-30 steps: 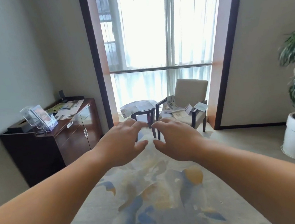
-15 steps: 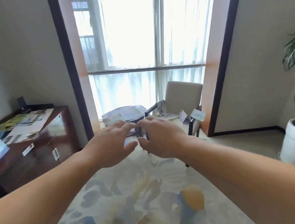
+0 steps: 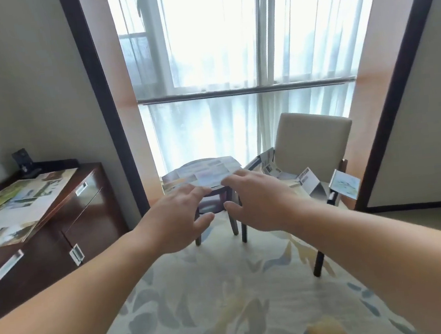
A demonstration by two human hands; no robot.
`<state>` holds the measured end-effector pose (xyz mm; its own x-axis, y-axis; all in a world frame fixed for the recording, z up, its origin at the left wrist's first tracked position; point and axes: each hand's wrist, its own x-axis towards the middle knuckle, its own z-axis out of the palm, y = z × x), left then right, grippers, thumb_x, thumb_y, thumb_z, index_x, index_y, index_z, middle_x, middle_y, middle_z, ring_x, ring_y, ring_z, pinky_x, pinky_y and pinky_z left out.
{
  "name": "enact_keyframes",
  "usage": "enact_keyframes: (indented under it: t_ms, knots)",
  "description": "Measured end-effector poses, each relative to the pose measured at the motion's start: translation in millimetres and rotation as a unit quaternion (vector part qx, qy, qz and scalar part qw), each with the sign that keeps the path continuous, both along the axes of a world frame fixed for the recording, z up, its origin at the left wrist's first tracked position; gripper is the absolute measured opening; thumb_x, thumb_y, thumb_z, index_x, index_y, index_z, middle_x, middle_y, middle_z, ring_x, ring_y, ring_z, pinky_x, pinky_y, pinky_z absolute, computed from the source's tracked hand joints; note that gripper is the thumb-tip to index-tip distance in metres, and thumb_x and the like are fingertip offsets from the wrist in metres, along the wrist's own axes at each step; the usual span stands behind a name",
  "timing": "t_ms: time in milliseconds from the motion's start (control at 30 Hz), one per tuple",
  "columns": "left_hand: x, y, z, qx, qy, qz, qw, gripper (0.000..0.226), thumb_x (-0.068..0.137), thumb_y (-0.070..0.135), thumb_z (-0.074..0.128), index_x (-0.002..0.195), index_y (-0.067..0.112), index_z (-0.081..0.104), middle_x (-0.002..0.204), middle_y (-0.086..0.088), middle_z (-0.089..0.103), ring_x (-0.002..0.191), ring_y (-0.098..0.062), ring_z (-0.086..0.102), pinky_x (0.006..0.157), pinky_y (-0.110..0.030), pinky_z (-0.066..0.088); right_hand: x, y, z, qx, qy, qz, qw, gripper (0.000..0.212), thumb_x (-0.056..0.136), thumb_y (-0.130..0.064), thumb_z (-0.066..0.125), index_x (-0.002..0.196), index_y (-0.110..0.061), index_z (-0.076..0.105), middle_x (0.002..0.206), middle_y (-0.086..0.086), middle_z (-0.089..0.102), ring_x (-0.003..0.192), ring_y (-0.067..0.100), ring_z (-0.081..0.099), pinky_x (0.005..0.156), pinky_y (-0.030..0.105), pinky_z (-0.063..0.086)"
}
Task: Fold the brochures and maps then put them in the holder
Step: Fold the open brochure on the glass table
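While both bare forearms reach forward above the pale rug with blue and yellow leaf shapes [image 3: 229,303], the left hand [image 3: 174,221] and the right hand [image 3: 261,200] hang side by side, palms down. Their fingers are loosely spread and a little bent, and the thumbs point toward each other. Neither hand has hold of anything.

Along the left wall stands a dark red-brown wooden cabinet with metal handles [image 3: 81,210]. Several large unfolded printed sheets [image 3: 23,205] lie overlapping on its top.

Just beyond the fingertips stands a small round dark wooden side table [image 3: 233,220]. A wide unfolded printed map [image 3: 206,172] lies flat across its top. Whether the fingertips touch the map's near edge cannot be told.

Close beside the table, to its right, is a beige upholstered armchair with dark wooden arms [image 3: 312,134]. Folded white brochures [image 3: 309,181] lean on its seat. One more folded leaflet [image 3: 345,184] sits at its right armrest.

Farthest back, sheer white curtains [image 3: 215,57] cover a tall window.
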<state>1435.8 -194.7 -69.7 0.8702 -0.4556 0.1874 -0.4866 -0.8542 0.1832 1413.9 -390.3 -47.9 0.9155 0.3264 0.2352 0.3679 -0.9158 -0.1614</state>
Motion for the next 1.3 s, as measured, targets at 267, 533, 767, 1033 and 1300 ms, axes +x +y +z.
enact_keyframes:
  t_ms: [267,533,767,1033,1300]
  knots:
    - [160.0,-11.2,-10.2,-0.011,0.013,0.037,0.999,0.058,0.094,0.053,0.048,0.147,0.032,0.035,0.151,0.005,0.039,0.137,-0.018,0.038,0.11,-0.039,0.034,169.0,-20.0,-18.4,-0.002,0.024,0.006,1.0,0.056,0.092,-0.049,0.048,0.14,-0.02,0.046,0.139,0.001,0.051,0.122,0.024,0.052,0.094,0.039,0.047]
    - [335.8,0.9,-32.5,-0.012,0.036,0.022,0.999,0.058,0.093,0.052,0.047,0.147,0.036,0.032,0.151,0.008,0.036,0.135,-0.021,0.042,0.108,-0.044,0.039,340.3,-10.1,-46.2,-0.02,0.035,-0.012,0.999,0.057,0.092,-0.046,0.05,0.143,-0.024,0.04,0.145,-0.002,0.046,0.129,0.022,0.047,0.101,0.036,0.04]
    - [475.3,-1.4,-44.8,-0.005,0.063,-0.007,0.998,0.06,0.094,0.051,0.048,0.148,0.032,0.032,0.151,0.006,0.037,0.137,-0.02,0.038,0.111,-0.041,0.035,465.6,-7.2,-55.7,-0.026,0.078,-0.024,0.996,0.062,0.09,-0.044,0.05,0.147,-0.026,0.035,0.152,-0.003,0.038,0.135,0.021,0.041,0.105,0.035,0.036]
    - [611.8,-17.8,-94.4,0.012,0.113,-0.012,0.993,0.061,0.094,0.053,0.048,0.149,0.033,0.029,0.152,0.009,0.035,0.138,-0.017,0.038,0.111,-0.037,0.033,598.5,-30.3,-100.0,-0.021,0.132,-0.022,0.991,0.062,0.092,-0.044,0.05,0.149,-0.026,0.032,0.152,-0.004,0.037,0.137,0.019,0.038,0.108,0.036,0.035]
    - [749.0,-32.6,-121.1,0.019,0.138,0.027,0.99,0.061,0.095,0.051,0.047,0.149,0.028,0.031,0.152,0.004,0.036,0.139,-0.018,0.035,0.113,-0.037,0.029,755.6,-50.6,-132.5,-0.022,0.162,0.012,0.987,0.063,0.092,-0.047,0.05,0.148,-0.027,0.032,0.153,-0.006,0.036,0.137,0.016,0.038,0.103,0.034,0.039]
